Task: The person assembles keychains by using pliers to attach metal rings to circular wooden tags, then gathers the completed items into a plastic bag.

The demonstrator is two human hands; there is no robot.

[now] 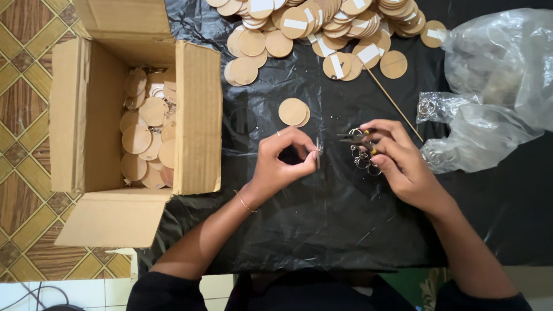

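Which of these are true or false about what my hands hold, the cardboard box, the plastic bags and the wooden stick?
1. The left hand pinches a wooden disc edge-on. True.
2. The right hand holds a hammer. False: it holds small pliers over metal rings.
3. The cardboard box holds wooden discs. True.
4. The clear plastic bags lie left of the box. False: they lie at the right.
5. A thin wooden stick lies on the black sheet. True.

Open cardboard box (196, 115) at left, partly on the plastic sheet (322, 230), holding wooden discs (144, 138). Heap of discs (322, 29) at the far edge. Plastic bags (495, 86) at right. Skewer (394, 103) between heap and bags. Two discs (294, 112) stacked mid-sheet, just beyond both hands.
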